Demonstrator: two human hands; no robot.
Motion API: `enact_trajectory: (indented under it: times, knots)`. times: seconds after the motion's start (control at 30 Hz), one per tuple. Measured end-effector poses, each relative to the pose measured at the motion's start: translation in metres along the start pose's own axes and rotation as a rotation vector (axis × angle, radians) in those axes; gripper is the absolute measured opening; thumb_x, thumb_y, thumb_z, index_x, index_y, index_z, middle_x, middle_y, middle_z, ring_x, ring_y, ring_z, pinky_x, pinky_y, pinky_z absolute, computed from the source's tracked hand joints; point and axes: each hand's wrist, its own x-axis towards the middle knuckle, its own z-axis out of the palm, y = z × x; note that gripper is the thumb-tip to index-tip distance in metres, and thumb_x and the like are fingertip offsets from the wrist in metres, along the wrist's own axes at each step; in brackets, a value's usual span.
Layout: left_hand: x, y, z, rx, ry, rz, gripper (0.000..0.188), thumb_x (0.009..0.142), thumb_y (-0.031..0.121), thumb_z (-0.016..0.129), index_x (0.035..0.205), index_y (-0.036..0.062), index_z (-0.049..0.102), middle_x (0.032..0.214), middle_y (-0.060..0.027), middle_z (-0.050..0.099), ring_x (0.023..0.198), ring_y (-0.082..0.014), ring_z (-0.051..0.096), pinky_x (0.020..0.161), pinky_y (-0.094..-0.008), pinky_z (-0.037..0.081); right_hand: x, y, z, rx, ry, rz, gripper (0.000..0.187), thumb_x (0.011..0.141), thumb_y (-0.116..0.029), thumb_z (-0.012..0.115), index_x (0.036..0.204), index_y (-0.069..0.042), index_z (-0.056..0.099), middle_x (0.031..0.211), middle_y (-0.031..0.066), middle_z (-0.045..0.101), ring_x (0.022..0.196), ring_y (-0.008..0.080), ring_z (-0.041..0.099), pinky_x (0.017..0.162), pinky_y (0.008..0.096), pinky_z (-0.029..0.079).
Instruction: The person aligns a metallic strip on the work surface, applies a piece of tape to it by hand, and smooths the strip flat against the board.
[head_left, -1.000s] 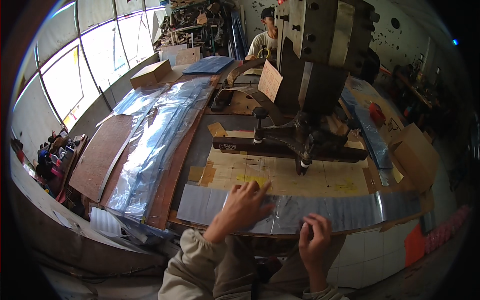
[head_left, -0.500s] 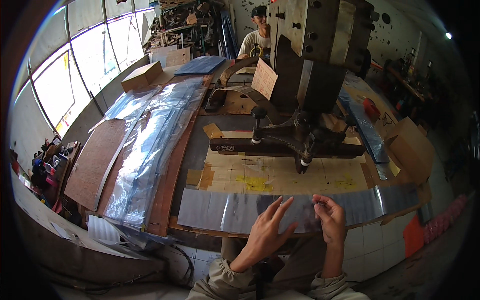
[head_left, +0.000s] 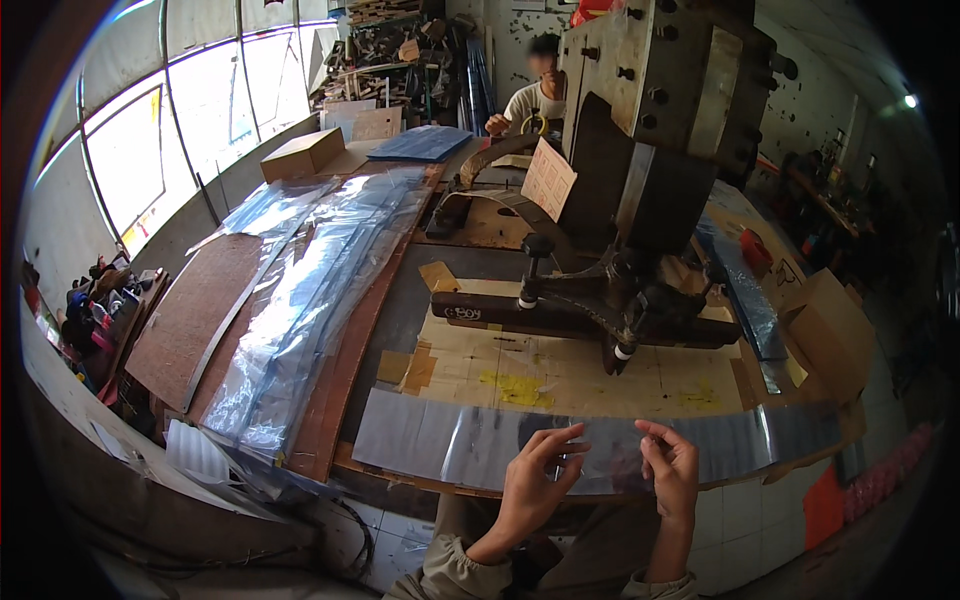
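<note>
A long strip of shiny grey, see-through plastic sheet (head_left: pixel 420 430) lies along the near edge of the worktable. Above its middle, my left hand (head_left: pixel 540 478) has its fingers loosely bent, thumb apart from the fingertips, holding nothing visible. My right hand (head_left: pixel 674 472) hovers just right of it, index finger stretched toward the left and thumb a little below, with a gap between them. Nothing shows between these fingers. Beyond the strip is a pale board (head_left: pixel 480 352) with yellow smears. Over that board stands a dark metal press head (head_left: pixel 615 285) with a long bar.
Blue-tinted plastic sheets (head_left: pixel 300 300) cover a brown board on the left. Cardboard boxes stand at the far left (head_left: pixel 302 155) and right (head_left: pixel 826 325). Behind the big machine (head_left: pixel 670 90) sits another person (head_left: pixel 538 100). A red thing (head_left: pixel 755 252) lies on the right side.
The whole view has shifted, so the table sits lower. My left fingers have curled in more, and my right thumb and index finger have parted. The other person has raised a hand.
</note>
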Motion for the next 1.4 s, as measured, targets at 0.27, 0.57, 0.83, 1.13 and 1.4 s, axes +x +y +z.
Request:
enact_trajectory:
  times: [0.27,0.57,0.83,1.13,1.4]
  knots:
    - [-0.002,0.004,0.004,0.003,0.05,0.029,0.039,0.08,-0.004,0.062,0.117,0.0044,0.06,0.104,-0.0061,0.061,0.094,-0.0112,0.064,0.07,-0.0221,0.049,-0.002,0.001,0.0,0.011,0.036,0.049,0.021,0.085,-0.004,0.057,0.103,0.005,0.064,0.066,-0.0017,0.053,0.05,0.0023,0.041,0.046,0.018,0.033]
    - [0.001,0.004,0.005,0.151,0.049,0.008,0.039,0.079,-0.002,0.063,0.116,0.0097,0.062,0.098,-0.0053,0.062,0.087,-0.0132,0.066,0.068,-0.0241,0.047,0.001,0.007,0.002,-0.047,0.049,0.008,0.019,0.085,-0.001,0.055,0.1,0.004,0.065,0.07,-0.0015,0.052,0.052,0.0022,0.041,0.047,0.0185,0.033]
    - [-0.002,0.001,0.009,0.133,0.119,0.064,0.039,0.079,-0.003,0.062,0.115,0.0113,0.064,0.095,-0.005,0.063,0.085,-0.0131,0.066,0.069,-0.0237,0.047,-0.002,0.009,0.002,-0.035,0.059,-0.027,0.019,0.084,0.0,0.054,0.098,0.003,0.067,0.072,-0.0022,0.049,0.053,0.002,0.041,0.048,0.019,0.033]
    - [-0.001,-0.007,0.014,0.195,0.196,0.25,0.037,0.076,-0.007,0.062,0.108,0.01,0.068,0.087,-0.0055,0.061,0.073,-0.0112,0.06,0.064,-0.023,0.047,-0.001,0.012,0.007,-0.054,0.118,0.02,0.017,0.081,0.0,0.054,0.092,0.002,0.068,0.071,-0.0013,0.052,0.053,0.0028,0.042,0.049,0.0192,0.033]
    - [0.0,-0.005,0.007,0.266,0.116,0.149,0.032,0.075,-0.002,0.065,0.103,0.0109,0.07,0.083,-0.0043,0.059,0.069,-0.0128,0.059,0.064,-0.0247,0.047,0.004,0.021,0.007,-0.227,0.129,-0.144,0.017,0.082,0.001,0.051,0.087,0.004,0.067,0.067,-0.0015,0.049,0.046,0.0018,0.039,0.043,0.0181,0.03]
